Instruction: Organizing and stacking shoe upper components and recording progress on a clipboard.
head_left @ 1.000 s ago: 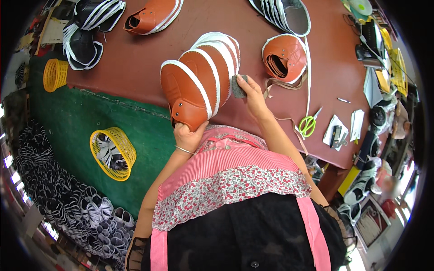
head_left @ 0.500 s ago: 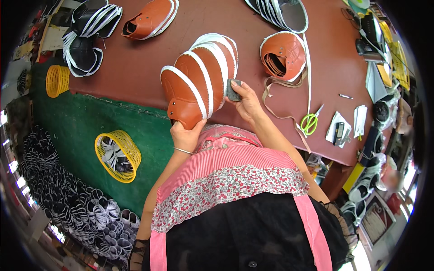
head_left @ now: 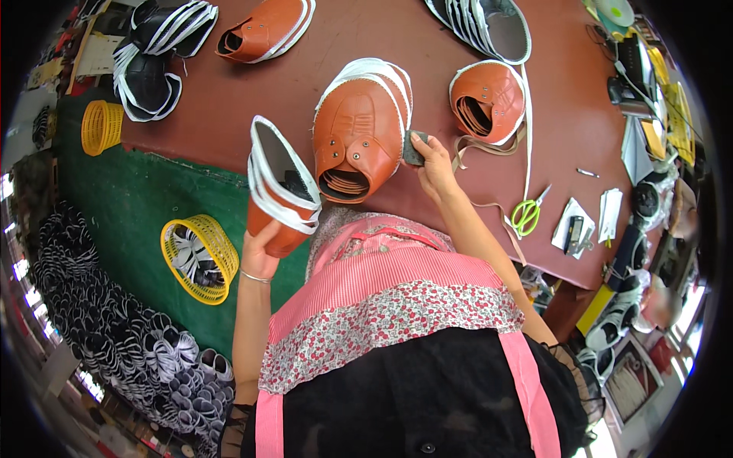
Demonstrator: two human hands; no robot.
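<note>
My left hand (head_left: 262,248) is closed on a few nested brown leather shoe uppers (head_left: 284,241) with white edging, tilted so that the grey lining shows. To their right, a stack of brown shoe uppers (head_left: 359,114) lies at the table's near edge, eyelets and opening toward me. A small dark grey block (head_left: 413,148) is pinched between the thumb and fingers of my right hand (head_left: 437,169), against the right side of that stack.
More brown uppers (head_left: 489,95) and black uppers (head_left: 156,57) lie across the reddish-brown table (head_left: 565,137). Green-handled scissors (head_left: 526,217) and a tan strap (head_left: 496,214) are at right. A yellow basket (head_left: 221,244) rests on the green surface at left, with piled black-and-white pieces (head_left: 99,298) beyond.
My left hand has moved left and lifted some of the uppers off the fanned stack, tipping them over. The remaining stack now sits closer together. My right hand with the block shifted slightly right.
</note>
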